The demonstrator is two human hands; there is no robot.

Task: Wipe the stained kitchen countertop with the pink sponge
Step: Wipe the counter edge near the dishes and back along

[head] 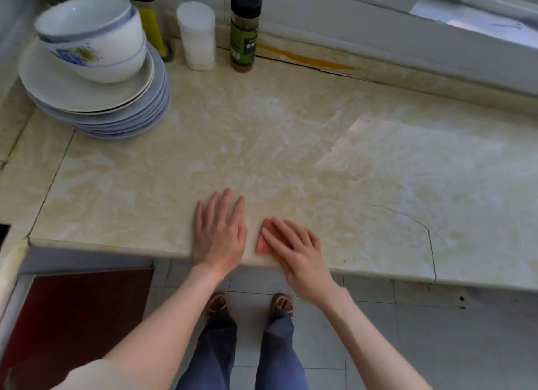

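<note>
Kitchen corner, viewed from above. Cream marble-patterned stone bench [291, 145], its middle and right filmed with whitish streaks and smears. There is a thin curved crack line [428, 235] near the front right edge. An orange-yellow stain strip [305, 59] runs along the raised back ledge, below a window sill.

1. Flat pink rectangular sponge [261, 245]: lies on the bench close to the front edge. It is mostly covered by the right hand; only its left end shows.

2. Right hand [294, 248]: palm down on the sponge. Grip not closed; fingers straight, lying side by side across the sponge top and pointing up and to the left.

3. Left hand [219, 234]: flat on the bare bench just beside the sponge, on its left. Grip apart, fingers straight and slightly spread, holding nothing. The heel of the hand is at the front edge.

4. Stack of white and pale-blue ceramic plates [116, 110]: far left corner of the bench.

5. Two nested white bowls with blue rims and a blue flower print [93, 37]: standing on the plate stack.

6. Yellow bottle with dark cap [150, 23]: behind the bowls, partly hidden.

7. White cylindrical container [196, 34]: at the back of the bench, right of the bottle.

8. Glass spice jar with black cap and green label [244, 31]: near the white container, on its right.

Below the bench: dark red cabinet door [75, 317] at left, pale grey tiled floor [436, 331], two sandalled feet [217, 302] and blue trouser legs [279, 354]
</note>
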